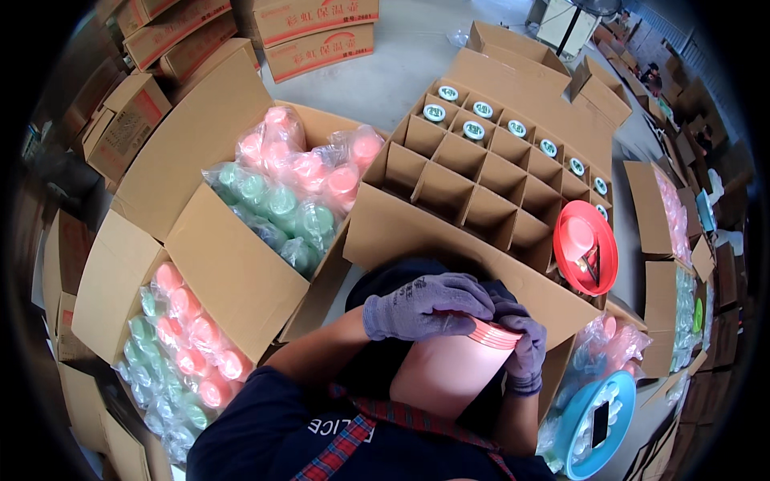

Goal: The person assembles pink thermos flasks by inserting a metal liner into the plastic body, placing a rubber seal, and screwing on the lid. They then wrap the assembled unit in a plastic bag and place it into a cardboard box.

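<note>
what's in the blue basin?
White pieces, with a black slab lying on them. What's under the slab, and the blue basin's floor beneath the pieces, is covered.

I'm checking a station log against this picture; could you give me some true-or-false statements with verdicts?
1. Both the left hand and right hand wear gloves. True.
2. The hands are at the ribbed end of a pink container. True.
3. A dark rectangular object lies in the red basin. False: the dark rectangular object is in the blue basin.
4. The bagged cups are all pink. False: some bagged cups are green.
5. Round white-and-green tops show in the divided carton. True.
</note>
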Demonstrator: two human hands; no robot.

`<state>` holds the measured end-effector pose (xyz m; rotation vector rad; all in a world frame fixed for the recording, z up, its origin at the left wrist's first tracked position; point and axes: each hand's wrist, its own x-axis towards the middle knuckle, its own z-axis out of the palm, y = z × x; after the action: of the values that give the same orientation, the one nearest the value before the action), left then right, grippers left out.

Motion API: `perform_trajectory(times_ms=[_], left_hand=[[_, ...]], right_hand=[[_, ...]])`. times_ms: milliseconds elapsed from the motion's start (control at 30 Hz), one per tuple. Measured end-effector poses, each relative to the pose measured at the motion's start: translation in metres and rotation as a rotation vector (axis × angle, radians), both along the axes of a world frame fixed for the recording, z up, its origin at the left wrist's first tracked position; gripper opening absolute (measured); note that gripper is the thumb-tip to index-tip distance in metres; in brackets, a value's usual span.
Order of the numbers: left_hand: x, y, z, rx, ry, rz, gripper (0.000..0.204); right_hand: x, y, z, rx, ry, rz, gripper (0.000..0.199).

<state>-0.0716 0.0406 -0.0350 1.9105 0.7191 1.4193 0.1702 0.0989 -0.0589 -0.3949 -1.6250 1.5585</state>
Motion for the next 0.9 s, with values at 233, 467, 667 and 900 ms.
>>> perform_trajectory(times_ms=[233,467,667,900], left_hand=[[-0.002,-0.002,0.000,-0.048,0.039,0.039,0.022],[-0.006,0.002,-0.004,-0.143,-0.056,-0.111,0.027],[-0.027,-0.004,-0.013,-0.387,-0.165,0.141,0.053],[0.005,-0.022,0.028,-0.382,0.448,0.259,0.044]], right_hand=[[-0.004,0.014,0.001,0.064,0.055,0.107,0.048],[0.004,0.010,0.022,0.332,-0.129,0.124,0.052],[0.011,-0.004,0.066,0.698,-0.311,-0.207,0.061],[-0.001,0.002,0.019,0.433,-0.263,0.010,0.047]])
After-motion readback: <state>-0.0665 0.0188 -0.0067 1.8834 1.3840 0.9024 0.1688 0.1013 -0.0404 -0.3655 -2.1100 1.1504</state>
